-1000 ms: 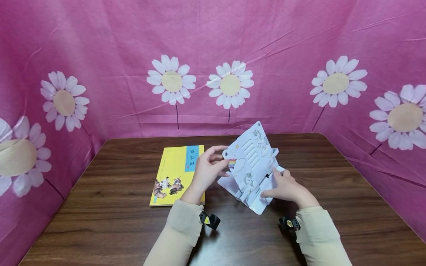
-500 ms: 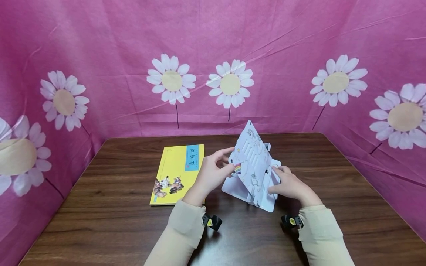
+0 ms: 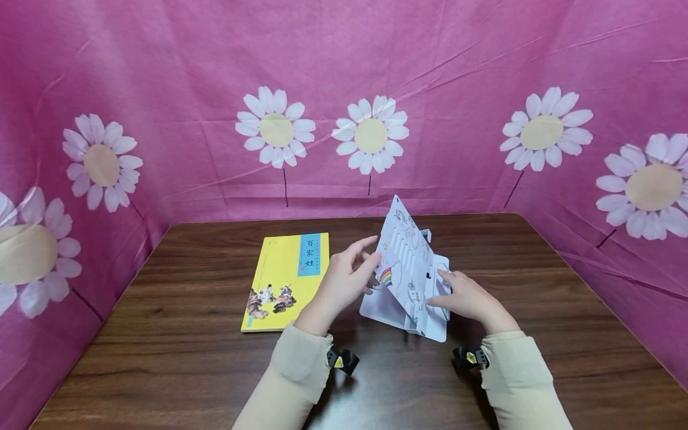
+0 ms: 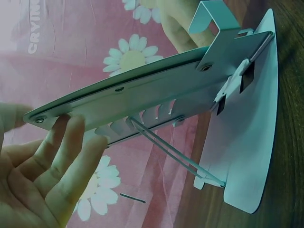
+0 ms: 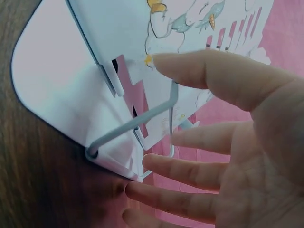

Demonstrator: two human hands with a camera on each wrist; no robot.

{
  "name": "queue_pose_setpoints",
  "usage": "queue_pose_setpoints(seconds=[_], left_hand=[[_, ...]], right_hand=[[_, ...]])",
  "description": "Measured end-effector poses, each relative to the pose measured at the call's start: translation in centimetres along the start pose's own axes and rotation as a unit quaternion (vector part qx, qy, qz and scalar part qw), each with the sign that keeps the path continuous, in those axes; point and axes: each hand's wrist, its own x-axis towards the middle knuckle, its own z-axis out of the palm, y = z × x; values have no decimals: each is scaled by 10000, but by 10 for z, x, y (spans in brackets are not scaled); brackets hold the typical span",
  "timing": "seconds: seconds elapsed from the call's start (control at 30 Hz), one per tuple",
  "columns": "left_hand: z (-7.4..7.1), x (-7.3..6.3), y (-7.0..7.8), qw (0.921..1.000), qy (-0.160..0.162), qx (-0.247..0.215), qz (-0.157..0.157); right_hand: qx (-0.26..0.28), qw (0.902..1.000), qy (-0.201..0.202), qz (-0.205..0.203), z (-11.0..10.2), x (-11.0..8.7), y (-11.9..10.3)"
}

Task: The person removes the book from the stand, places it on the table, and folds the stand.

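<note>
A white metal book stand with unicorn and rainbow drawings stands on the table, its slotted back panel [image 3: 405, 263] raised at a slant above the flat base [image 3: 384, 307]. Behind the panel, a wire prop [image 4: 166, 149] runs down to the base. My left hand [image 3: 344, 278] holds the panel's left corner, thumb at the front and fingers against the back. On the other side, my right hand [image 3: 473, 298] has its thumb tip at the panel's front; its other fingers [image 5: 190, 171] extend, spread, beside a wire arm [image 5: 133, 123].
A yellow book [image 3: 285, 283] with a blue title block lies flat to the left of the stand, close to the left forearm. The brown wooden table [image 3: 177, 334] is backed by a pink cloth [image 3: 322, 48] printed with white daisies.
The stand has turned on the table, its front corner swinging right, so the panel shows more edge-on. Both hands have shifted with it, and the right hand's thumb has moved slightly left lately.
</note>
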Motion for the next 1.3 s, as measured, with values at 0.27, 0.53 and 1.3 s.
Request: queue_pose_setpoints(seconds=[0.27,0.53,1.3], left_hand=[[-1,-1,0,9997,-25,-208,-136],[-1,-2,2,9992,-256,-282,-143],[2,-2,7,9908,-705,-837,-795]], right_hand=[[-96,9999,-58,90,3,3,-3],[-168,9998,-22,47,4,2,-2],[-84,9996,198,-189,9,7,2]])
